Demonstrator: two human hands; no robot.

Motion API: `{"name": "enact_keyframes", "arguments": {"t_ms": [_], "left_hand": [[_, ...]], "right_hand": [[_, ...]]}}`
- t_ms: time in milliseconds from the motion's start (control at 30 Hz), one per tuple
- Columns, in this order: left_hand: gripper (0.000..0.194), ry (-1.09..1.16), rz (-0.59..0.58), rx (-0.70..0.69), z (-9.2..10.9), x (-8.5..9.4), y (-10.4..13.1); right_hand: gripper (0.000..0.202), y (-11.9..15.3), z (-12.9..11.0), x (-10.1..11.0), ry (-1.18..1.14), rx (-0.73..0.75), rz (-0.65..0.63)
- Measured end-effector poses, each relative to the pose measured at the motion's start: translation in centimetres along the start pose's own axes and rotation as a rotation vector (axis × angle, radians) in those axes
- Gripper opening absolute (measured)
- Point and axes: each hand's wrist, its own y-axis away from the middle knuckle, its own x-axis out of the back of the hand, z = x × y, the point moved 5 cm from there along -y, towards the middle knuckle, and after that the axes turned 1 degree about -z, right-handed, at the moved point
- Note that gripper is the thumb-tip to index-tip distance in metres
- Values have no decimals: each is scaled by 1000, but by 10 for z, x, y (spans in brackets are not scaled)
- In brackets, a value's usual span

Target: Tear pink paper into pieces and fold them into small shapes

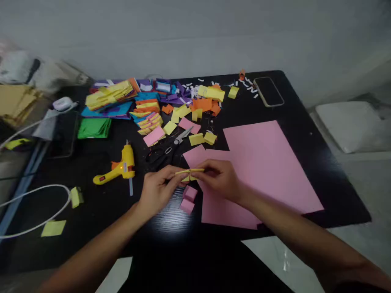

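A small folded yellow paper piece (190,171) is pinched between both hands above the front middle of the black table. My left hand (159,188) grips its left end with thumb and fingers. At its right end, the fingers of my right hand (220,179) are closed on it, over the pink sheets. Two small folded pink paper pieces (188,199) lie just below the hands. Black-handled scissors (173,148) lie beyond my left hand, blades pointing up and right. A yellow glue gun (124,166) rests to the left of my left hand.
Large pink sheets (265,167) cover the right middle of the table (332,179). Stacks of coloured paper (111,95), scraps and small yellow pieces (214,93) lie at the back. A phone (269,92) is at the back right. A white cable (65,195) loops at left.
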Motion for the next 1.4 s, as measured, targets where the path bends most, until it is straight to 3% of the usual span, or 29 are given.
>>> {"name": "enact_keyframes", "arguments": {"t_ms": [400,600,800,867,967,1033,1133,1200,1300,1400], "left_hand": [[9,40,3,-36,-3,0,-2],[10,102,-21,54,-5,0,-3],[16,-65,-17,19,-13,4,-2],[16,-160,19,-19,-12,7,-4],[16,-288,79,-84,-7,11,-7],[13,-343,93,-122,-3,13,-8],[11,-377,60,-182,1,12,-8],[7,-396,45,-239,3,12,-8],[6,-438,71,-302,5,13,-7],[6,-442,100,-331,6,16,-8]], "right_hand": [[17,0,3,0,-36,-40,6],[18,0,2,1,-33,-34,0],[18,-4,6,0,13,-4,5],[20,-5,3,3,49,36,50],[23,-2,-21,10,217,241,148],[28,5,-43,7,364,399,66],[41,21,-61,-17,506,441,-359],[46,36,-61,-34,635,402,-558],[41,50,-52,-52,866,400,-630],[42,54,-40,-60,903,388,-610]]}}
